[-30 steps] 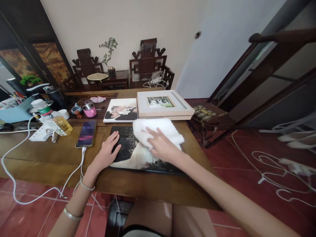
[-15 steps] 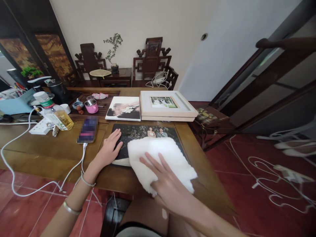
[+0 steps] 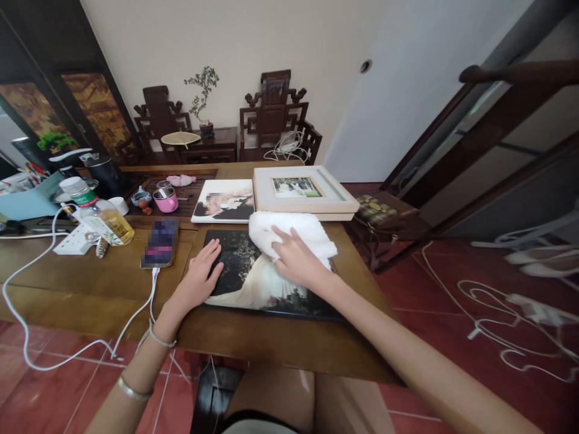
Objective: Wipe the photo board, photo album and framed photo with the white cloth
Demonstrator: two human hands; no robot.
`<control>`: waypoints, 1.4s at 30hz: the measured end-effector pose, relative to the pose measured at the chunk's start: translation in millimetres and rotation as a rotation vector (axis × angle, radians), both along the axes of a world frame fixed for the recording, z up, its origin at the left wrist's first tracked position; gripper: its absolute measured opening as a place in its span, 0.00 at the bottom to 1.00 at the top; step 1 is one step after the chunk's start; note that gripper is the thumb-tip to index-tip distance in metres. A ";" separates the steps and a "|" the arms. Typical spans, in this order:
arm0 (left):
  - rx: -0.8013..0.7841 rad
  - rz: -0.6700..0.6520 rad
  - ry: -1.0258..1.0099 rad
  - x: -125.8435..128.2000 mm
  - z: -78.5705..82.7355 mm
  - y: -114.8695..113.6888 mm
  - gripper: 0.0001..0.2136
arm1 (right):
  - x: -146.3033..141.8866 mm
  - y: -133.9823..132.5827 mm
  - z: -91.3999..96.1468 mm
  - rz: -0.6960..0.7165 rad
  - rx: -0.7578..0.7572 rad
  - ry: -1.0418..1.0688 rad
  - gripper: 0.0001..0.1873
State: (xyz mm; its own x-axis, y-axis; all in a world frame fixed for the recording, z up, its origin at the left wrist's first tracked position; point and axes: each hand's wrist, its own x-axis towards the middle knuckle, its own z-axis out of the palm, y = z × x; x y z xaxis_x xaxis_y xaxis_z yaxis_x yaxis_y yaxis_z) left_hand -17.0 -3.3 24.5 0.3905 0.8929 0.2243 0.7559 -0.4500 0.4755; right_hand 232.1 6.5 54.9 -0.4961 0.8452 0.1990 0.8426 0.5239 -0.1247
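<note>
A dark photo panel (image 3: 233, 259) with a white gown printed on it lies flat on the wooden table. My left hand (image 3: 202, 272) rests on its left edge, fingers stretched out and holding nothing. Over the panel's upper right part lies a folded white cloth (image 3: 312, 232), which hides the print beneath it. My right hand (image 3: 294, 256) grips the cloth and presses it down, with two fingers extended on top and the others partly hidden in the folds.
Behind the panel are a smaller photo print (image 3: 224, 202) and stacked pale picture frames (image 3: 341, 193). To the left lie a phone (image 3: 160, 241) on a white cable, a bottle (image 3: 106, 220), a power strip (image 3: 75, 238) and a pink cup (image 3: 166, 200). Cables (image 3: 493, 325) run over the red floor.
My right hand has pushed the white cloth away from me to the panel's far edge. The printed gown and the panel's near edge now show. My left hand stays in place.
</note>
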 end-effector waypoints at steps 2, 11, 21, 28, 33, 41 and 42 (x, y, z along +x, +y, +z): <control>0.006 -0.003 -0.007 0.1 0.3 -0.5 0.21 | -3.1 -6.6 -0.8 -0.008 -0.006 -0.001 0.15; 0.030 -0.009 -0.030 -0.2 -3.6 0.4 0.20 | -20.4 -116.7 -9.8 0.202 -0.102 0.086 0.10; 0.016 -0.008 -0.027 -1.6 -1.6 0.4 0.20 | -16.4 -42.9 0.3 0.102 -0.096 0.037 0.14; 0.029 -0.020 -0.036 -2.4 -2.3 1.1 0.20 | -33.4 -12.5 4.6 -0.007 -0.101 -0.005 0.15; -0.001 -0.004 -0.005 -1.3 -0.7 0.1 0.21 | -42.5 -74.6 -1.5 0.096 -0.170 0.000 0.10; -0.011 -0.017 0.000 -1.9 -1.5 1.6 0.21 | -40.5 -105.9 1.0 0.244 -0.225 0.033 0.09; -0.009 -0.018 0.002 -1.9 -1.9 1.9 0.21 | -40.9 -97.2 3.7 0.228 -0.233 0.016 0.09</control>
State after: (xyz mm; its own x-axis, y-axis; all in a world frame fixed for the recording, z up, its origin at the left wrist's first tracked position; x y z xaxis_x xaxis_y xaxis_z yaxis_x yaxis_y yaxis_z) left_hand -18.9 -1.3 22.6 0.4073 0.8875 0.2153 0.7486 -0.4595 0.4779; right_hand 191.2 -90.7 58.6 -0.6760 0.7366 0.0229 0.7039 0.6546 -0.2758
